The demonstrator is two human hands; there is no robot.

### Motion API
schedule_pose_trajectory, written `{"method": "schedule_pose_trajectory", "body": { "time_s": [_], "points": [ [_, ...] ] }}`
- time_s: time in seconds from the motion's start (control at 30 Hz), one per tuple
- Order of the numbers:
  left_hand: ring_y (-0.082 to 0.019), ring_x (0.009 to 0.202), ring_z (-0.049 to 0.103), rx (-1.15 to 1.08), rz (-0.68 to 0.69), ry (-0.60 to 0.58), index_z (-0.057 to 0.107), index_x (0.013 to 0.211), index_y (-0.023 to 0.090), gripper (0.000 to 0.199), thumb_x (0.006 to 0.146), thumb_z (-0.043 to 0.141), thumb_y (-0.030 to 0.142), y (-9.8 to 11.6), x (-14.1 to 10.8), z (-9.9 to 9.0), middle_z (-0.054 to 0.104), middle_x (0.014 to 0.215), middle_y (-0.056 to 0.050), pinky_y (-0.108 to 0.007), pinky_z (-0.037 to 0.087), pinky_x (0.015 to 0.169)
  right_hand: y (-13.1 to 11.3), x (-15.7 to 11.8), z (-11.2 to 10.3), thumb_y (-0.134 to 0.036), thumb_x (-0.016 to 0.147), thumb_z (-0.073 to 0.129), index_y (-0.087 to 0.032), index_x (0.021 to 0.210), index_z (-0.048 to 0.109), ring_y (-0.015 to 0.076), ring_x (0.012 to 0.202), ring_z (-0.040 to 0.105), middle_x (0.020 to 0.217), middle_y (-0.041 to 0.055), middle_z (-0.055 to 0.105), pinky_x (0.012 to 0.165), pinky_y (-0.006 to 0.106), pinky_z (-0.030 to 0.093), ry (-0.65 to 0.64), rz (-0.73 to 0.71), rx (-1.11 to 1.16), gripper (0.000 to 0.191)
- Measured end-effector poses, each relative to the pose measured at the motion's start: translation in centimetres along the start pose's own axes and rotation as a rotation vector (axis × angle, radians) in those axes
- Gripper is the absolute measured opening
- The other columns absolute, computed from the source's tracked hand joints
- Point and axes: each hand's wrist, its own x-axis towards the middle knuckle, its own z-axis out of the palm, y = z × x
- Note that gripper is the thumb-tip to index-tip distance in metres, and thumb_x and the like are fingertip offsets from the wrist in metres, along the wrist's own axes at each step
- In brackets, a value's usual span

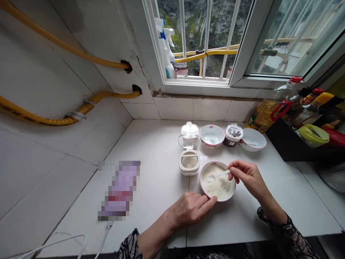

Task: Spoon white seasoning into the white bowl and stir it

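A small white spoon (221, 174) is pinched between the thumb and fingers of my right hand (246, 176). Its tip rests on the pale, powdery or grainy contents (217, 187) of a white bowl with a pink rim (225, 198). My left hand (191, 208) steadies that bowl at its near left rim, index finger stretched along the edge and the other fingers bent; its thumb is hidden. Just behind and left of the bowl stands a white seasoning jar (189, 172), its clear lid (189, 138) flipped up and pale contents inside.
Behind stand another white bowl (212, 136), a lidded jar with dark contents (233, 135) and a bowl holding a white spoon (260, 144). An oil bottle (265, 108) and a black condiment rack (285, 140) are at right. A pixelated phone-shaped object (121, 189) with a white cable (104, 237) lies left.
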Motion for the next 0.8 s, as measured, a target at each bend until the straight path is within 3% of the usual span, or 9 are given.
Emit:
{"method": "schedule_pose_trajectory", "body": {
  "time_s": [0.23, 0.43, 0.57, 0.63, 0.73, 0.8],
  "points": [
    [-0.01, 0.046, 0.049, -0.007, -0.001, -0.003, 0.057, 0.111, 0.005, 0.025, 0.099, 0.035, 0.005, 0.0, -0.2, 0.2, 0.055, 0.06, 0.003, -0.024, 0.037, 0.038, 0.1, 1.0, -0.5, -0.039, 0.074, 0.071, -0.015, 0.076, 0.069, 0.0111, 0.048, 0.049, 0.056, 0.0033, 0.067, 0.047, 0.025, 0.04, 0.027, -0.026, 0.126, 0.024],
    [-0.01, 0.047, 0.051, -0.005, -0.001, -0.003, 0.057, 0.113, 0.006, 0.024, 0.098, 0.038, 0.006, 0.1, -0.5, 0.5, 0.056, 0.061, 0.003, -0.024, 0.039, 0.038, -2.4, 1.3, 0.8, -0.04, 0.08, 0.07, -0.017, 0.081, 0.067, 0.0128, 0.051, 0.057, 0.06, 0.0026, 0.067, 0.049, 0.026, 0.047, 0.076, -0.225, 0.082, 0.024],
    [-0.011, 0.048, 0.051, 0.021, 0.015, -0.031, 0.056, 0.115, 0.005, 0.024, 0.098, 0.038, 0.006, 0.1, -0.7, 0.6, 0.056, 0.062, 0.003, -0.025, 0.039, 0.039, -3.5, 1.3, 2.5, -0.029, 0.091, 0.059, -0.018, 0.09, 0.065, 0.0144, 0.059, 0.063, 0.069, 0.0024, 0.069, 0.055, 0.027, 0.052, 0.13, -0.472, -0.09, 0.012],
    [-0.012, 0.048, 0.051, 0.032, 0.018, -0.043, 0.055, 0.116, 0.005, 0.025, 0.098, 0.038, 0.007, 0.0, -0.7, 0.6, 0.055, 0.062, 0.003, -0.025, 0.039, 0.039, -3.2, 1.5, 3.4, -0.019, 0.093, 0.055, -0.019, 0.095, 0.064, 0.015, 0.063, 0.065, 0.074, 0.0032, 0.071, 0.06, 0.028, 0.052, 0.161, -0.679, -0.267, 0.01],
    [-0.012, 0.048, 0.05, 0.054, 0.025, -0.044, 0.056, 0.115, 0.005, 0.024, 0.098, 0.039, 0.007, 0.0, -0.7, 0.8, 0.055, 0.06, 0.003, -0.026, 0.038, 0.04, -2.2, 2.1, 4.5, -0.007, 0.093, 0.045, -0.017, 0.098, 0.063, 0.0169, 0.067, 0.064, 0.079, 0.0063, 0.072, 0.064, 0.031, 0.051, 0.094, -1.066, -0.608, 0.021],
    [-0.012, 0.047, 0.05, 0.068, 0.029, -0.035, 0.057, 0.114, 0.005, 0.023, 0.098, 0.04, 0.007, 0.0, -0.8, 0.8, 0.055, 0.06, 0.003, -0.026, 0.037, 0.04, -1.7, 2.4, 4.9, -0.002, 0.092, 0.039, -0.016, 0.099, 0.063, 0.017, 0.065, 0.062, 0.078, 0.0071, 0.072, 0.063, 0.032, 0.049, 0.019, -1.21, -0.764, 0.028]
  ]
}}
